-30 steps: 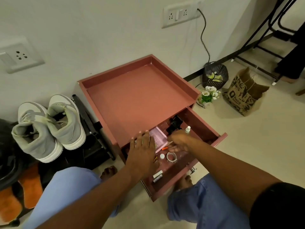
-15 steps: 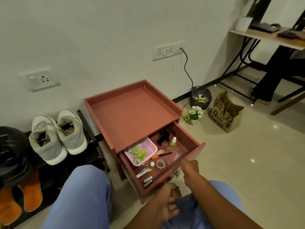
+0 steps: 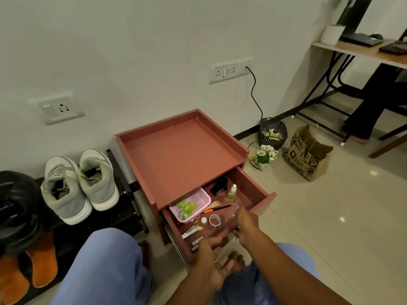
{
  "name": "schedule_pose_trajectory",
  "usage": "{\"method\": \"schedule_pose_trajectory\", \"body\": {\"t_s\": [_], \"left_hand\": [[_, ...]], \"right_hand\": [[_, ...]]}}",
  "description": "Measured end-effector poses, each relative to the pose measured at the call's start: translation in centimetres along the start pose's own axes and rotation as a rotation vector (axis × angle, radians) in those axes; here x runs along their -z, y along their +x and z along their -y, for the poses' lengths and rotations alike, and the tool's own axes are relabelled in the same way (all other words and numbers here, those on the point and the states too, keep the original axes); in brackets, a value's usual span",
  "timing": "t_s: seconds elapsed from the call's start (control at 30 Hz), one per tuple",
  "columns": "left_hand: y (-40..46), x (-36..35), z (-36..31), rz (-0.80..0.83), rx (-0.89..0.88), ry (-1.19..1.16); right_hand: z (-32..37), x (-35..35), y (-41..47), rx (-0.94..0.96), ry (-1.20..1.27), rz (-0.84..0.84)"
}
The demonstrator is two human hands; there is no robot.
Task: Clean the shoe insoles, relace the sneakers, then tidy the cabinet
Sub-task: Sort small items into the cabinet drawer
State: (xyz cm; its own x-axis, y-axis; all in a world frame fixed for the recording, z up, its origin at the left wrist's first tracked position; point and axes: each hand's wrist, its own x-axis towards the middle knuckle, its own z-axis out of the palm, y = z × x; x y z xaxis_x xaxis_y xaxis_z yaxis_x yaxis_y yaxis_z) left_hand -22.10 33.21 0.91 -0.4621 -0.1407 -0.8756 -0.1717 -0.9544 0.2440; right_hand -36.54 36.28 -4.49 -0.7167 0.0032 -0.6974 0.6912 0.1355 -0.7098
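Right, the red cabinet (image 3: 180,155) stands against the wall, its drawer (image 3: 253,190) pulled open, holding a pink basket (image 3: 191,202), a small bottle (image 3: 231,193) and a pen (image 3: 217,209). Both hands sit at the drawer's front edge: the right hand (image 3: 246,223) curls over its rim, the left hand (image 3: 212,258) hangs relaxed, holding nothing. Grey sneakers (image 3: 79,183) wait on the rack (image 3: 123,194) alongside; a paper bag (image 3: 308,157) and black bin (image 3: 273,133) stand off right.

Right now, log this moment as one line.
stage: tidying cabinet | drawer: open, items inside | right hand: on drawer front | left hand: below it, holds nothing | sneakers: on rack
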Motion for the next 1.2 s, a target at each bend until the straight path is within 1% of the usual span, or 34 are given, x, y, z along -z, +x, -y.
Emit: {"method": "schedule_pose_trajectory", "body": {"t_s": [0.13,0.33,0.63,0.83,0.93,1.2], "left_hand": [[1.4,0.1,-1.8,-0.032,-0.04,0.013],[3.1,0.2,-4.5,-0.005,-0.107,0.009],[5.1,-0.4,-8.8,-0.006,-0.147,-0.13],[6.2,-1.0,-10.7,-0.035,-0.135,-0.291],[6.4,-1.4,-11.7,-0.039,-0.143,-0.343],[7.6,-1.3,-14.0,-0.019,-0.165,-0.362]], "right_hand": [[0.2,-1.7,0.9,0.012,-0.006,0.005],[0.8,-4.0,2.4,0.045,-0.003,0.034],[2.4,-8.2,4.1,0.074,0.08,0.068],[3.1,-10.2,4.9,0.067,0.12,0.055],[3.2,-10.9,5.4,0.061,0.149,0.096],[4.2,-12.2,5.4,0.043,0.183,0.171]]}}
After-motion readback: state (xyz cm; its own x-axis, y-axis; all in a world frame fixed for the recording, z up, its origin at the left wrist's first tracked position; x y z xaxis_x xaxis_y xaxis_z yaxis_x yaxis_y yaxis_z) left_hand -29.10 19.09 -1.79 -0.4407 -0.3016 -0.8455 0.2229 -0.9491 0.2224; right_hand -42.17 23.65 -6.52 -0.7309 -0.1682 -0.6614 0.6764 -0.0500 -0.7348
